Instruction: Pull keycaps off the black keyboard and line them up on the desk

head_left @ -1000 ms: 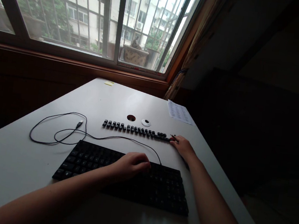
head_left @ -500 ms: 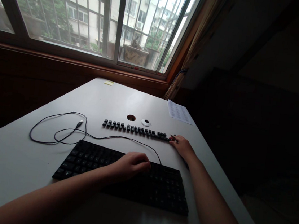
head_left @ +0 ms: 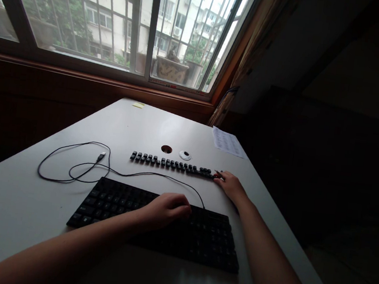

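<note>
A black keyboard (head_left: 113, 199) lies at a slant on the white desk. Over its middle rests my left hand (head_left: 169, 206), fingers curled and thumb close to the forefinger. What its fingertips hold, if anything, is hidden. My right hand (head_left: 231, 187) is farther back and to the right, fingers closed together at the right end of a row of loose black keycaps (head_left: 162, 162). A thin dark piece (head_left: 219, 174) shows at its fingertips, too small to name.
The keyboard's black cable (head_left: 153, 174) loops left to a USB plug (head_left: 100, 157). Behind the keycaps are a round hole (head_left: 166, 149) and a white ring-shaped cover (head_left: 185, 155). A printed sheet (head_left: 228, 142) and yellow sticky notes (head_left: 138, 105) lie near the far edge.
My right hand has shifted very slightly at the end of the keycap row. My left hand, the keyboard and the keycaps stay in place.
</note>
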`<state>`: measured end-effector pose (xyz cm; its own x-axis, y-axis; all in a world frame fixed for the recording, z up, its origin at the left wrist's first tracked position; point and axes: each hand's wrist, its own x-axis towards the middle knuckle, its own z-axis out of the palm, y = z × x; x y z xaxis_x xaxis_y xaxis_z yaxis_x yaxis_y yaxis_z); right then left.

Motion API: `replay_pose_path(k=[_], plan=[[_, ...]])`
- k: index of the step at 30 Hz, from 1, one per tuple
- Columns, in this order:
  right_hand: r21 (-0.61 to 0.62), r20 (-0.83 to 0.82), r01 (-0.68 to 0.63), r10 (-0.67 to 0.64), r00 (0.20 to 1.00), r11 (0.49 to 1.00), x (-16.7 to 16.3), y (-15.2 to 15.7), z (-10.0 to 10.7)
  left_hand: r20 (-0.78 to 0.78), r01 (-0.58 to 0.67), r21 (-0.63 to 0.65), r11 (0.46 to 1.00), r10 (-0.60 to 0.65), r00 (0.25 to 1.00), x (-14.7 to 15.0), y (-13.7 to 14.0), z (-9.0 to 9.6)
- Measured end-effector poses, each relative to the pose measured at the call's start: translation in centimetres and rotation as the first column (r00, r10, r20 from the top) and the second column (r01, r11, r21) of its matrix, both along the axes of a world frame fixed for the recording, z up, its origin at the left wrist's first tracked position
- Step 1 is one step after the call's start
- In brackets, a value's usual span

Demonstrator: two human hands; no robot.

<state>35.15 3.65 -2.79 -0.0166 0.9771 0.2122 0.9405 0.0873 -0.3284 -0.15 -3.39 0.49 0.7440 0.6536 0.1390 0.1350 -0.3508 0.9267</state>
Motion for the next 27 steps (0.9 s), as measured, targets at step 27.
replay_pose_path(k=[27], plan=[[0.041,0.006,-0.031,0.031,1.0,0.999,-0.86,0.04,-0.29,-0.012,-0.004,0.014,1.0,0.004,1.0,-0.05,-0.07,0.29]])
